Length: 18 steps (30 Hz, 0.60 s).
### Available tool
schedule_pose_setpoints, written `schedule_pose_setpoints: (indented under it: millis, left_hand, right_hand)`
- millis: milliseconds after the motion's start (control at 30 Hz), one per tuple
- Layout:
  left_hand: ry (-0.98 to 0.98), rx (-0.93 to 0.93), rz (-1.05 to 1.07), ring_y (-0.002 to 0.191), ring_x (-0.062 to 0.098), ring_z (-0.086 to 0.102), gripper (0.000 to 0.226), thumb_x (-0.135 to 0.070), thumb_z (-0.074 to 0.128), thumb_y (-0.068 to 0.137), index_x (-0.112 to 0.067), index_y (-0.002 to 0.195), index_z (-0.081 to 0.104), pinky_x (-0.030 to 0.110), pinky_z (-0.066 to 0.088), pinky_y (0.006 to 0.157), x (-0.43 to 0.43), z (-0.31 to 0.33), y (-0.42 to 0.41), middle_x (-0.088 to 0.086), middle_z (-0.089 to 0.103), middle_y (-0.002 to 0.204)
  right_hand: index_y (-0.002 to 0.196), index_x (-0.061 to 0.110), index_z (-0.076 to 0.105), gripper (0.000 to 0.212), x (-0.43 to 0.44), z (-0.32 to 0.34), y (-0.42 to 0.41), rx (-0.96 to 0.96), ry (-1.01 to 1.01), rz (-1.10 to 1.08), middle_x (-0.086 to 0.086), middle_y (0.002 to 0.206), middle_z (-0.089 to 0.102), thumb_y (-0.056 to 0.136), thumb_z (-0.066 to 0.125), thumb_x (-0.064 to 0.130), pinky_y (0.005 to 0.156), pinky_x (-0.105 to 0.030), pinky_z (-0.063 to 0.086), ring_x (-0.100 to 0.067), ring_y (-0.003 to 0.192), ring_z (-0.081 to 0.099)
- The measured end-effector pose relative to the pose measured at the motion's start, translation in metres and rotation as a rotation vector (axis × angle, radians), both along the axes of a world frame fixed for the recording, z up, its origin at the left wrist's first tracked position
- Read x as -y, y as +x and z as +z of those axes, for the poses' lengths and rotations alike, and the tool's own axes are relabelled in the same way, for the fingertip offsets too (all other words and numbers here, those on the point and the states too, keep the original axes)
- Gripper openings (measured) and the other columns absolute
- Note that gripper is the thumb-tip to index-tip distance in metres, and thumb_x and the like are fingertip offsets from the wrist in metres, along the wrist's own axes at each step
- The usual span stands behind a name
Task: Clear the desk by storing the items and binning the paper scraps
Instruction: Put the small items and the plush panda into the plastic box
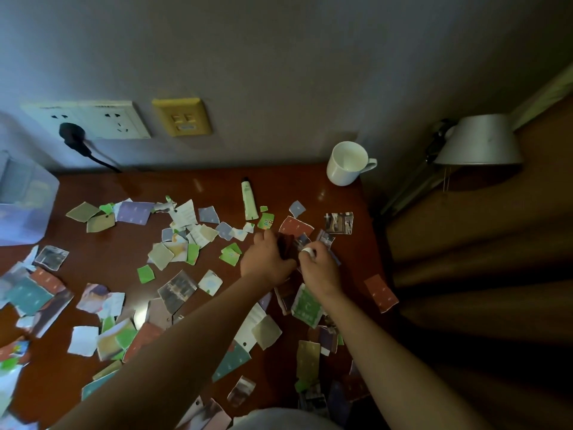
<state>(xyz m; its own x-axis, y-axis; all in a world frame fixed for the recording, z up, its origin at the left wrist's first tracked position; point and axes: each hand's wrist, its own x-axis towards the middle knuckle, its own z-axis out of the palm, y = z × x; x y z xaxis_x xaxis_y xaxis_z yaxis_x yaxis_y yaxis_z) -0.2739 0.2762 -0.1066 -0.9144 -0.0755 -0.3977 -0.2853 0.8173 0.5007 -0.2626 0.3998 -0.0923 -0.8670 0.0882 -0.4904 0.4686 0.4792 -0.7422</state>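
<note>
Head view. The left hand [268, 259] and right hand [319, 268] meet over the right part of the worktop [130, 187]. The fingers of both are curled about one small bunch [290, 245] of dark scraps held between them; how many pieces it holds cannot be told.

The nearest loose pieces lie just beyond the fingertips, toward the wall. The red scrap [296, 227] is straight ahead and touches the bunch, the green scrap [266, 220] is ahead of the left hand, and the photo scrap [339, 222] is ahead and to the right of the right hand.

The main litter [183, 240] spreads leftward across the worktop, on the left hand's side and well apart from the right.

The tube [249, 200] lies flat beyond the left hand. Its long axis runs away from the person, with the cap at the far end.

The mug [345, 164] stands upright at the far right corner, nearer the right hand. A clear box [21, 206] sits at the left edge. No bin is in view.

Judged stage: gathering scraps, with most not yet collected and the tube and mug not yet stored.
</note>
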Motion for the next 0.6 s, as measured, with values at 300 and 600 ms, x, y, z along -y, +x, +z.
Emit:
schedule_pose_setpoints:
  millis: [300,600]
  left_hand:
    - [0.352,-0.014,0.204,0.081,0.024,0.066,0.035,-0.041,0.060,0.084,-0.017,0.109,0.054,0.047,0.057,0.076,0.025,0.029,0.010,0.005,0.066,0.092]
    - [0.462,-0.224,0.327,0.065,0.019,0.056,0.015,-0.029,0.062,0.086,-0.019,0.094,0.055,0.035,0.047,0.059,0.077,0.089,0.062,0.004,0.059,0.073]
  right_hand:
    - [0.091,0.014,0.056,0.017,0.009,0.035,0.011,-0.063,-0.075,0.018,0.003,0.068,0.047,0.098,0.045,0.025,0.055,-0.028,0.030,-0.011,0.058,0.040]
    - [0.084,0.015,0.051,0.019,0.062,0.081,0.048,-0.202,-0.121,0.188,0.000,0.065,0.042,0.100,0.044,0.024,0.054,-0.029,0.029,-0.014,0.057,0.037]
